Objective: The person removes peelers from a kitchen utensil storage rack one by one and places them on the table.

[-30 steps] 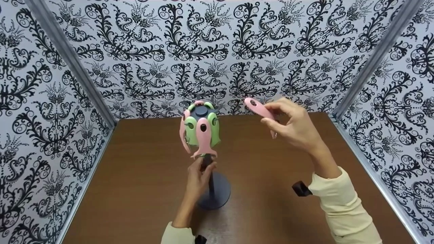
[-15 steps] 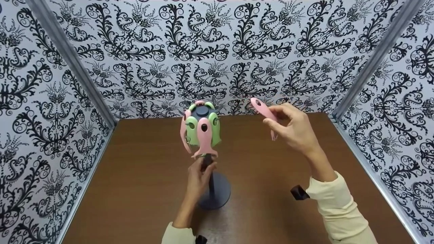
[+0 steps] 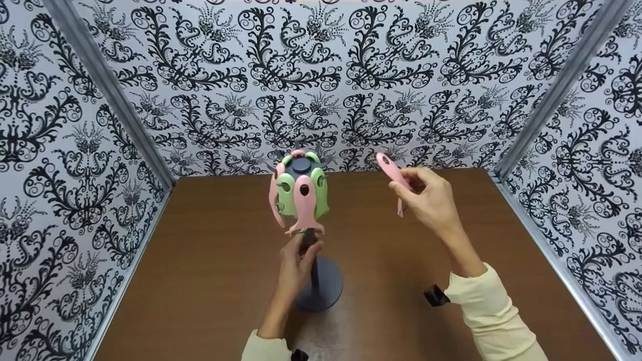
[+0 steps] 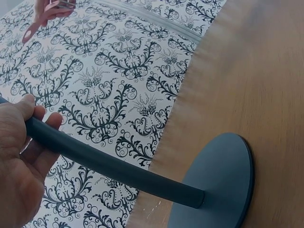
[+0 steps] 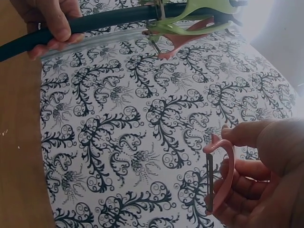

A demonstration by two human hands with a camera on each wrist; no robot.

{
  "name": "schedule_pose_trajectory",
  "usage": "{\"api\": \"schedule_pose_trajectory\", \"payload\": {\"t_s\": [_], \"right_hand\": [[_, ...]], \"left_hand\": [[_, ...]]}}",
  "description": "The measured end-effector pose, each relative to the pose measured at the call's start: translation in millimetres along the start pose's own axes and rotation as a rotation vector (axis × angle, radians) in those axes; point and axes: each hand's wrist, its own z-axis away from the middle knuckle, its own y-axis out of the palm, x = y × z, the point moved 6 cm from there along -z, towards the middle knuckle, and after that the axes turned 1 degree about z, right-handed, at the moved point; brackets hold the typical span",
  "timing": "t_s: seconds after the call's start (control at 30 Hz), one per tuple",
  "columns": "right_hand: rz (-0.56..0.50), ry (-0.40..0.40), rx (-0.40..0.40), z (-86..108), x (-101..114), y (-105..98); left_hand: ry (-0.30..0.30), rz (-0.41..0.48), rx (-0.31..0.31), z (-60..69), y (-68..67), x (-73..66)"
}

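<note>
My left hand (image 3: pixel 295 264) grips the dark pole (image 4: pixel 114 166) of an upright stand just under its head. Pink and green Y-shaped peelers hang by their handle holes from hooks round the top; a pink peeler (image 3: pixel 304 203) faces me, with a green peeler (image 3: pixel 320 193) beside it. Off to the right, my right hand (image 3: pixel 430 198) pinches another pink peeler (image 3: pixel 393 170) in the air, apart from the stand. Its holed handle end points up and left. The right wrist view shows its metal blade (image 5: pixel 209 183) at the lower end. Peelers at the stand's back are partly hidden.
The stand's round dark base (image 3: pixel 323 287) rests on a brown wooden table (image 3: pixel 210 281). Patterned panels (image 3: pixel 321 65) enclose the back and both sides, with metal strips (image 3: pixel 546 95) along the corners.
My right hand has lowered slightly with its peeler, which moved a little right and now tilts more upright. The left hand keeps its grip on the pole.
</note>
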Motion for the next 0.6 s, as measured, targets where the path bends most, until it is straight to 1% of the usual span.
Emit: {"api": "schedule_pose_trajectory", "payload": {"t_s": [0.17,0.27,0.47,0.6], "right_hand": [[0.007,0.045,-0.016,5.4,-9.5,9.0],[0.005,0.078,-0.003,8.9,-17.6,17.6],[0.046,0.136,-0.01,16.1,-32.9,27.6],[0.057,0.181,0.017,20.4,-41.5,33.2]], "left_hand": [[0.01,0.013,-0.001,-5.5,-4.9,-21.0],[-0.001,0.035,0.002,-7.9,-8.2,-28.8],[-0.026,0.044,0.016,-8.1,-8.0,-30.6],[-0.038,0.043,0.007,-7.7,-5.6,-28.9]]}}
